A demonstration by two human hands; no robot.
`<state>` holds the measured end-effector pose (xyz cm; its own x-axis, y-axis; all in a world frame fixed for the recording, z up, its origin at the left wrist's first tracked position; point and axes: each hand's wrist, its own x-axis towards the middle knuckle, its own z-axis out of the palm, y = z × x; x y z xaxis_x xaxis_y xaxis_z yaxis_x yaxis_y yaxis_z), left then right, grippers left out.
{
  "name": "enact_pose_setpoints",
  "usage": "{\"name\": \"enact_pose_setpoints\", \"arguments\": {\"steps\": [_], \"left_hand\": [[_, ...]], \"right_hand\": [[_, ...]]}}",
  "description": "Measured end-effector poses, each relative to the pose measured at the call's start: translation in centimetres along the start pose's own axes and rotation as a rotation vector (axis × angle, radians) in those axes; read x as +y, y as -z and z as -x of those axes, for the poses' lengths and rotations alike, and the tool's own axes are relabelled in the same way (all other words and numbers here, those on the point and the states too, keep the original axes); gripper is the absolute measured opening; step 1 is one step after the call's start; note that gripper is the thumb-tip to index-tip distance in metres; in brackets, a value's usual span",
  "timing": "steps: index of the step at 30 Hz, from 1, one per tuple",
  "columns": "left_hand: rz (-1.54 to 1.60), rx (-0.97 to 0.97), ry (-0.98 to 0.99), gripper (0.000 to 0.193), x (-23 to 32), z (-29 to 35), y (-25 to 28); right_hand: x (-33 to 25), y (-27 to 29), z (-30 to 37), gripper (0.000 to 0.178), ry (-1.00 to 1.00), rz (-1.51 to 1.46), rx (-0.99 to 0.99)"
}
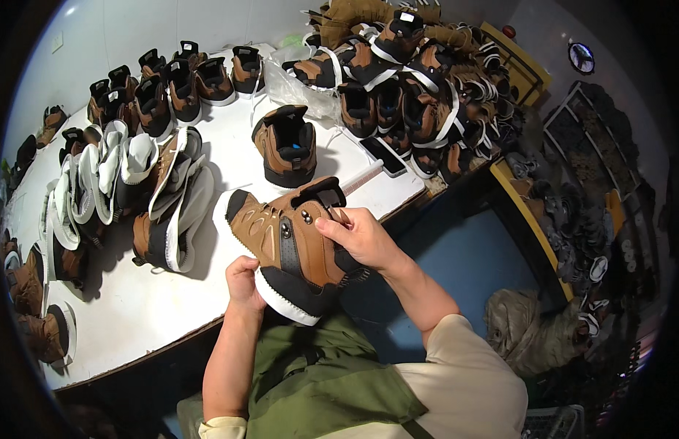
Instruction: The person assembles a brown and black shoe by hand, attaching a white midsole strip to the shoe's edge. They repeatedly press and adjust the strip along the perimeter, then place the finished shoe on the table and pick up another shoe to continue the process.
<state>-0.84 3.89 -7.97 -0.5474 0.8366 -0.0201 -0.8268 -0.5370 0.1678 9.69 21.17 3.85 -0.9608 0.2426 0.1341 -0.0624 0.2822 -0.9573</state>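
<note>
Both my hands hold a brown and black boot (284, 238) with a white sole, tilted on its side above the near edge of the white table. My left hand (244, 282) grips the sole from below, its thumb near the white rim. Around the boot's collar closes my right hand (358, 235), with the thumb pressed on the brown upper beside the metal lace hooks and the other fingers hidden behind. Just beyond stands another brown and black boot (287, 150), upright on the table with its opening facing me.
Several boots with white soles (131, 175) lean in a row on the left of the table (178, 314). More boots (178, 88) stand along the back. A large shoe pile (413, 95) fills the far right, near a phone (383, 156) and clear plastic bag (299, 91). Dark shoes (555, 212) sit farther right.
</note>
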Motion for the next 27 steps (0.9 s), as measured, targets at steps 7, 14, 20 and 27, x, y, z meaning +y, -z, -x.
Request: {"name": "enact_pose_setpoints", "arguments": {"steps": [7, 14, 20, 27], "left_hand": [[0.011, 0.001, -0.001, 0.052, 0.4, 0.1, -0.1], [-0.006, -0.010, -0.010, 0.050, 0.5, 0.6, -0.7], [-0.220, 0.051, -0.111, 0.051, 0.5, 1.1, -0.3], [-0.364, 0.019, -0.165, 0.047, -0.1, 3.2, -3.5]], "right_hand": [[-0.9, -0.9, -0.1, 0.032, -0.013, -0.062, 0.033], [-0.1, -0.6, -0.1, 0.030, -0.020, -0.037, 0.038], [1.0, -0.4, 0.4, 0.036, 0.025, 0.034, 0.074], [1.4, -0.1, 1.4, 0.039, 0.118, 0.041, 0.090]]}}
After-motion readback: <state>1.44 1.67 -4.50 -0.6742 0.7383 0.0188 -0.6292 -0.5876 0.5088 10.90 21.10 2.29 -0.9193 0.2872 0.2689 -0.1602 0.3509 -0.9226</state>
